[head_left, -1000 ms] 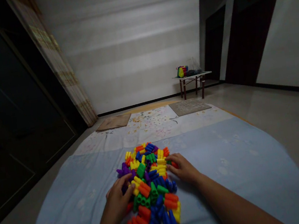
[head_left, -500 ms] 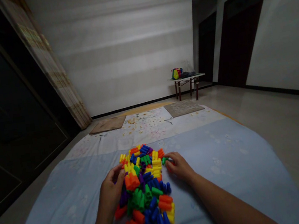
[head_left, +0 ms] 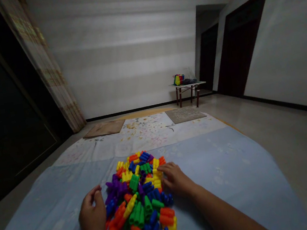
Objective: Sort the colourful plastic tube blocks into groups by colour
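A dark cabinet (head_left: 0,114) stands at the far left, with a patterned curtain (head_left: 46,73) beside it. The left hand (head_left: 92,218) is over the near left part of the cloth (head_left: 232,180), just left of the blocks; its fingers are curled and the thumb tip is close to the index fingertip, but whether they touch or hold anything cannot be told. A brown mat (head_left: 105,128) lies at the cloth's far left corner. The blocks (head_left: 134,182), in red-orange, yellow, green, blue and purple, form a loose pile running from the middle of the cloth's near edge toward its centre. The right hand (head_left: 179,180) is at the pile's right edge, thumb and fingers apart, fingertips against a yellow block (head_left: 156,173). A grey mat (head_left: 185,115) lies near the cloth's far right corner. Beyond it, a small table (head_left: 199,82) carries a multicoloured bag (head_left: 178,79) and a clear plastic bag (head_left: 190,74). Dark doors (head_left: 243,47) are farther right.
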